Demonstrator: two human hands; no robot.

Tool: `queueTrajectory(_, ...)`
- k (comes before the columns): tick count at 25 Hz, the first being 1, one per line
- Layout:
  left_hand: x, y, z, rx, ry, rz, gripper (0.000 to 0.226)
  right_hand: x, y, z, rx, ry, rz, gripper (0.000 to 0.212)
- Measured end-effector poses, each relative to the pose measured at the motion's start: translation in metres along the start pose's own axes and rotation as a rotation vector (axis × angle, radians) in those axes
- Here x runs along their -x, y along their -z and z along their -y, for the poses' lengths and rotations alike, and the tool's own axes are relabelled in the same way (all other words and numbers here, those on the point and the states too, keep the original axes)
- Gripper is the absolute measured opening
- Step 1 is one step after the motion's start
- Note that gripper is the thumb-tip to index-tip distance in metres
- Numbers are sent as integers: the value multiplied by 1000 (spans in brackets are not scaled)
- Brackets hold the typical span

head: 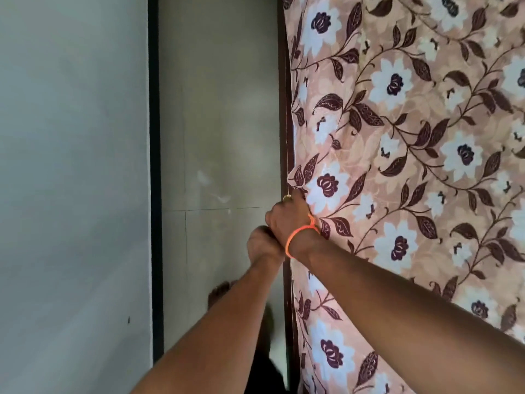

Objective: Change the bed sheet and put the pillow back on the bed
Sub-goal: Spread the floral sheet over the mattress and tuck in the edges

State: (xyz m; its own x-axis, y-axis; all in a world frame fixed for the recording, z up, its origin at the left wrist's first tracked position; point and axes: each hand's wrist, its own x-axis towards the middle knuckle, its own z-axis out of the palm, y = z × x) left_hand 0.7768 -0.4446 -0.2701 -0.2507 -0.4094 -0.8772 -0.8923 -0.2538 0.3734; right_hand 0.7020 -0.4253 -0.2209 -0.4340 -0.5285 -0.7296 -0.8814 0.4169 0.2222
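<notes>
A peach bed sheet [412,166] with white flowers and dark brown leaves covers the bed on the right of the view. My right hand [287,217], with an orange thread on the wrist, grips the sheet's left edge at the side of the bed. My left hand [261,245] sits just below and left of it at the same edge, fingers curled, partly hidden behind the right wrist; what it holds is hidden. No pillow is in view.
A dark bed frame edge [287,109] runs top to bottom beside the sheet. A narrow strip of grey tiled floor [218,123] lies between the bed and a pale wall [71,166] with a black skirting strip [154,166]. My bare foot [220,292] stands on the floor.
</notes>
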Motion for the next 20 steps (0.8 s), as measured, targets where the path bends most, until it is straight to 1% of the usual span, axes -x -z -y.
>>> queueTrajectory(1, -3, 2, -16, 65, -22, 8, 9, -6, 15, -9, -57, -20, -55, 31)
queueTrajectory(3, -14, -1, -49, 224, -42, 16, 29, -23, 51, -35, -96, -34, -241, 30)
queueTrajectory(4, -18, -2, -68, 223, -60, 23, 35, -36, 66, -52, -53, -46, -307, 31)
queueTrajectory(5, -22, -3, -90, 239, -93, 39, 36, -51, 85, -73, 15, -67, -334, 33)
queueTrajectory(6, -24, -5, -111, 273, -125, 66, 34, -63, 103, -94, 90, -88, -300, 36)
queueTrajectory(8, -35, -9, -148, 282, -163, 114, 30, -82, 127, -130, 214, -133, -173, 39)
queueTrajectory(10, -53, -13, -170, 200, -124, 53, 24, -95, 139, -151, 248, -77, -109, 37)
queueTrajectory(11, -62, -11, -180, 131, -114, -2, 20, -102, 142, -153, 263, -5, -122, 36)
queueTrajectory(13, -75, 0, -197, 147, -107, -102, 13, -113, 146, -156, 244, 103, -224, 31)
queueTrajectory(14, -85, 4, -203, 139, -127, -139, 11, -122, 147, -162, 216, 110, -274, 30)
queueTrajectory(15, -92, 7, -210, 90, -140, -158, 13, -130, 147, -170, 182, 84, -280, 31)
queueTrajectory(17, -94, 9, -221, 0, -88, -101, 18, -142, 142, -180, 151, 65, -198, 32)
queueTrajectory(18, -92, 11, -230, 9, -52, -80, 14, -147, 143, -180, 150, 68, -163, 31)
queueTrajectory(19, -92, 13, -241, -1, -37, -56, 8, -153, 147, -176, 144, 72, -155, 30)
queueTrajectory(20, -91, 16, -255, -21, -21, -29, 10, -159, 155, -175, 93, 79, -173, 29)
